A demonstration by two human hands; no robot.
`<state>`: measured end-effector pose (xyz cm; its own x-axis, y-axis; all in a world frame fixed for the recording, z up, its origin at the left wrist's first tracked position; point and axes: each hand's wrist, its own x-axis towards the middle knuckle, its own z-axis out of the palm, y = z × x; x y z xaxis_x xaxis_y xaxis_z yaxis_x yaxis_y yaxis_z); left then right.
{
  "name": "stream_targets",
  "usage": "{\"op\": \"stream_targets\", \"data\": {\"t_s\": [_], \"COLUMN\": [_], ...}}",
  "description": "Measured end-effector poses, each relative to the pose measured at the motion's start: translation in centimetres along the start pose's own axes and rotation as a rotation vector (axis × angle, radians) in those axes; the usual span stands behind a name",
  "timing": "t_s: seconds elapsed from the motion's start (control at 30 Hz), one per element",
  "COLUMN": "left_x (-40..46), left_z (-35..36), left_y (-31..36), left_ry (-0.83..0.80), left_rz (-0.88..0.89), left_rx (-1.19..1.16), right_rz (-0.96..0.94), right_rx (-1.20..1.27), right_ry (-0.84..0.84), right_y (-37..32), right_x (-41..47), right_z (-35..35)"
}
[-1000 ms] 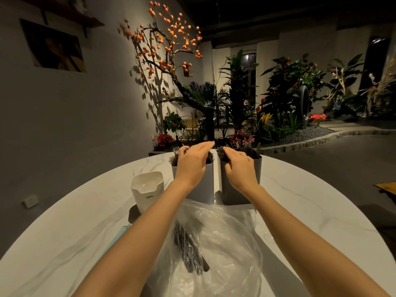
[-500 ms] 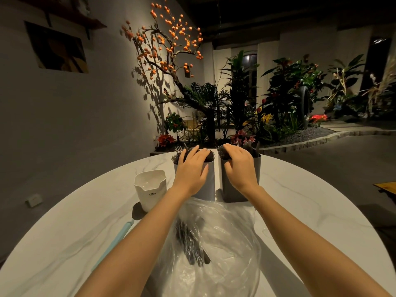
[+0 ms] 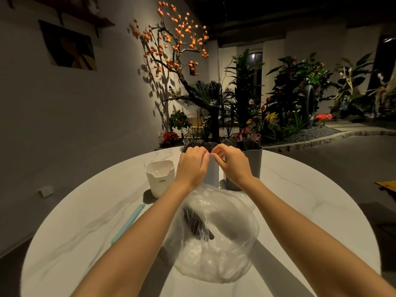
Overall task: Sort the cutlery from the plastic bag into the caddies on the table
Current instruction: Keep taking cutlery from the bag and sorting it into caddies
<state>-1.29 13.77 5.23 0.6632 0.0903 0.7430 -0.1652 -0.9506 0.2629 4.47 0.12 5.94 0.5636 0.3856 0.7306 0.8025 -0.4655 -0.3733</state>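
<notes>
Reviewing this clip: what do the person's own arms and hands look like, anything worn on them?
Both forearms are bare up to the frame's bottom edge, with no sleeves in view. The left hand and the right hand are bare too: no gloves, and no watch, bracelet or ring that I can make out in this dim light.

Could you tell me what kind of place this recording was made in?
Probably a restaurant or cafe with an indoor garden, dimly lit. A round marble-look table holds cutlery caddies, and behind it stand a decorative tree with orange fruits and a stone-edged bed of tropical plants.
</notes>
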Motion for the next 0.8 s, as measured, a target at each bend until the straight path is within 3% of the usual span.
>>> {"op": "stream_targets", "data": {"t_s": [0.4,0.67,0.8], "left_x": [-7.2,-10.5,-12.0], "left_z": [-2.0,-1.6,-1.0], "left_y": [-1.3,-1.7,-1.8], "left_ry": [-0.088,-0.118,-0.131], "left_rz": [-0.11,-0.091,-0.05], "left_rx": [-0.017,-0.034,0.083], "right_rz": [0.04,0.088,0.102], "right_rx": [0.048,0.057,0.066], "right_ry": [-0.128,-0.154,-0.133], "right_y": [-2.7,-2.8,-2.4], "right_x": [-5.4,-9.0,-10.4], "right_z": [2.2,3.4,3.8]}}
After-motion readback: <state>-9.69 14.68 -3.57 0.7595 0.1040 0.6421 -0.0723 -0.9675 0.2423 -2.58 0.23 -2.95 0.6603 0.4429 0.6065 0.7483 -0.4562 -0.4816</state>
